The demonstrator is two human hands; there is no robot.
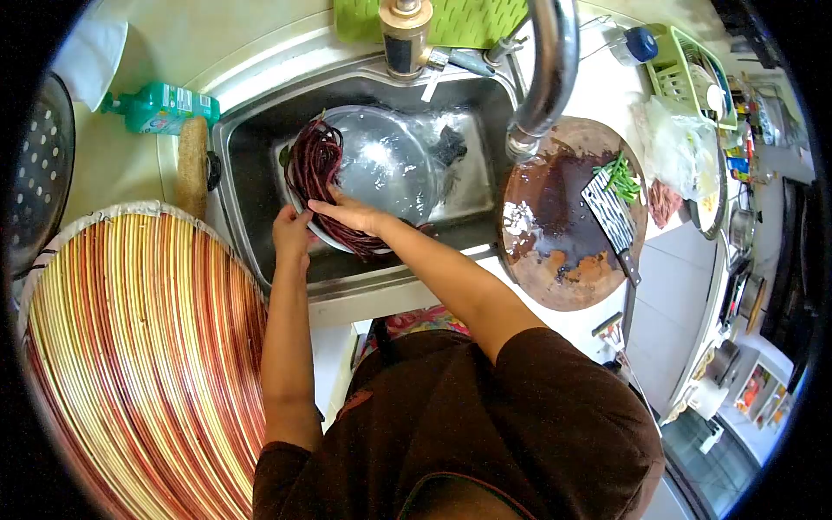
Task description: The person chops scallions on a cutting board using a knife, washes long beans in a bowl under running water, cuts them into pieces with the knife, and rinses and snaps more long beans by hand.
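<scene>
Touching long dark-red beans (314, 165), right grip (354, 215) inside a round translucent bowl (330, 239), left grip (292, 232) at its rim, whether either clenches unclear, open water (390, 184) rightward.

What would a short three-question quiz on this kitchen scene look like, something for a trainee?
1. Multiple choice: what lies with the knife on the round board?
A. A spoon
B. Green vegetable pieces
C. A whole fish

2. True or false: the green bottle is outside the sink.

3. Which of the person's hands reaches farther in over the basin that holds the long dark-red strands?

Key:
1. B.
2. True.
3. The right hand; the left hand is at the basin's near edge.
</scene>
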